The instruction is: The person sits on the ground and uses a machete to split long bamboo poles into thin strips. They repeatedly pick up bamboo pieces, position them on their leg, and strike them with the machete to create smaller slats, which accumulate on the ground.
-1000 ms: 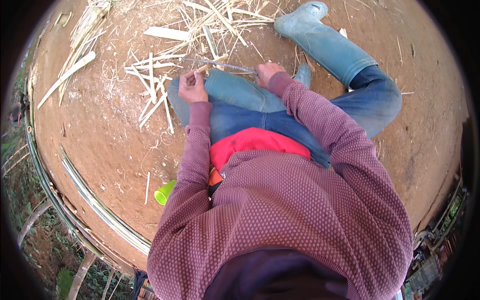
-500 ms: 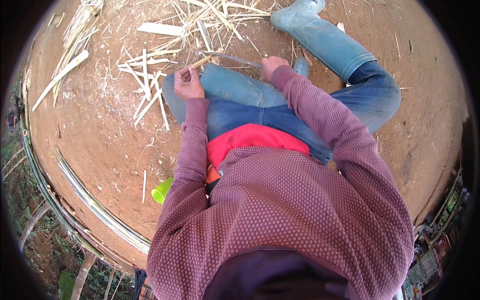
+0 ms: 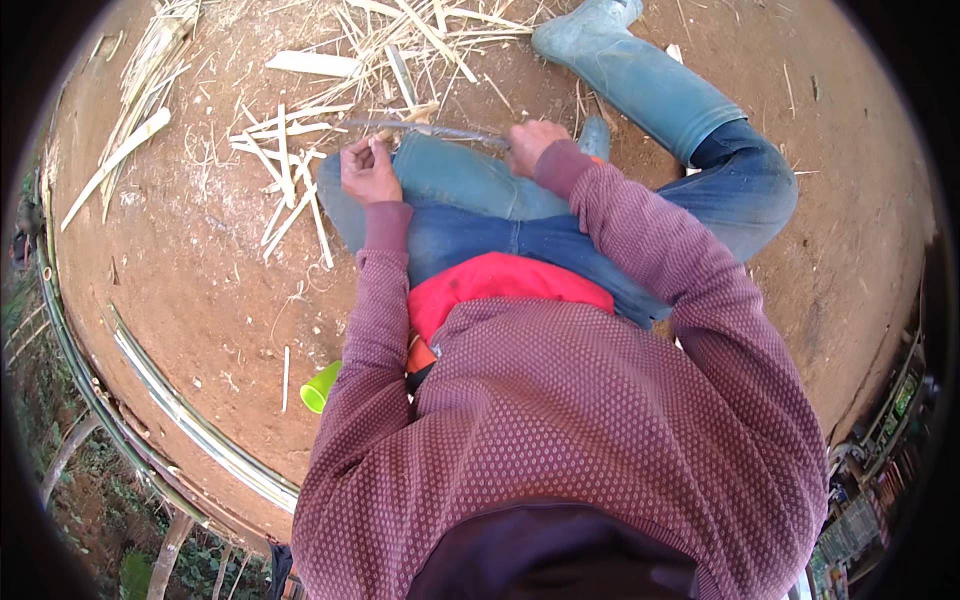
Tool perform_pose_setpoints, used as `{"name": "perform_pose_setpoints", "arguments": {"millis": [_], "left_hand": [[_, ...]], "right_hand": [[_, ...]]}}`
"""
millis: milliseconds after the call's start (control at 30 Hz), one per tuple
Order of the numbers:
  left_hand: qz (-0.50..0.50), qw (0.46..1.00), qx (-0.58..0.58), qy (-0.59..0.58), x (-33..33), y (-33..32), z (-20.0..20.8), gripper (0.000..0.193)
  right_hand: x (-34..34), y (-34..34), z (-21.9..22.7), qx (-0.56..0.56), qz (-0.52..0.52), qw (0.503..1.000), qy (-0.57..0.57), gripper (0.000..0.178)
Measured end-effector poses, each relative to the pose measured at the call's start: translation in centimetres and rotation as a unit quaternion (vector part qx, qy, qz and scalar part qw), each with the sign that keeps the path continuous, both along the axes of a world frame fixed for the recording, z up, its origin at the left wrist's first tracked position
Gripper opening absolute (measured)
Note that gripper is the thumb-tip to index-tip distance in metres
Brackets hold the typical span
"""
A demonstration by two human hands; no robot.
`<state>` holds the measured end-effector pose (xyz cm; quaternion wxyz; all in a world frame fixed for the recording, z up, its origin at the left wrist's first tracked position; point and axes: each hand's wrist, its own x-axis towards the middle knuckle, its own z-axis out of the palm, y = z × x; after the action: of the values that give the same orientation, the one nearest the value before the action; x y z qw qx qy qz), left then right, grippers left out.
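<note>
In the right hand [image 3: 535, 147] is a slim grey blade [image 3: 455, 132].

Soft daylight brightens the ground [image 3: 210, 285], which curves toward a black fisheye rim.

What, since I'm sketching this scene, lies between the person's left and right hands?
The head view shows a blue-green boot between left hand and right hand, with a thin grey blade just above it in the picture.

Blade [image 3: 462, 132] ahead, strips [image 3: 437, 40] beyond — open soil [image 3: 215, 285] left
</note>
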<state>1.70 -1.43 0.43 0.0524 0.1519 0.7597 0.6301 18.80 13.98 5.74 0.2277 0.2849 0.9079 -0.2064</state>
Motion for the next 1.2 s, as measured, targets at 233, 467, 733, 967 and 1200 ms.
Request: {"name": "perform_pose_setpoints", "arguments": {"millis": [233, 467, 733, 967, 1200], "left_hand": [[0.001, 1.000, 0.002, 0.025, -1.0, 0.2, -0.3, 0.006], [-0.020, 1.000, -0.009, 0.016, -0.6, 0.5, -0.7, 0.010], [0.002, 1.000, 0.000, 0.007, -0.8, 0.5, -0.8, 0.010], [0.008, 0.993, -0.070, 0.097, -1.5, -0.3, -1.9, 0.012], [0.003, 0.998, -0.044, 0.052, -0.7, 0.1, -0.3, 0.012]], "right_hand": [[0.4, 1.1, -0.9, 0.042, 0.001, 0.998, 0.047, 0.017], [1.3, 1.3, -1.6, 0.029, -0.003, 0.998, 0.053, 0.020], [1.9, 2.6, -4.4, 0.056, -0.035, 0.998, -0.014, 0.023], [1.8, 3.1, -3.1, -0.030, -0.070, 0.997, 0.028, 0.025], [2.4, 1.9, -4.1, 0.056, -0.061, 0.997, -0.008, 0.023]]}}
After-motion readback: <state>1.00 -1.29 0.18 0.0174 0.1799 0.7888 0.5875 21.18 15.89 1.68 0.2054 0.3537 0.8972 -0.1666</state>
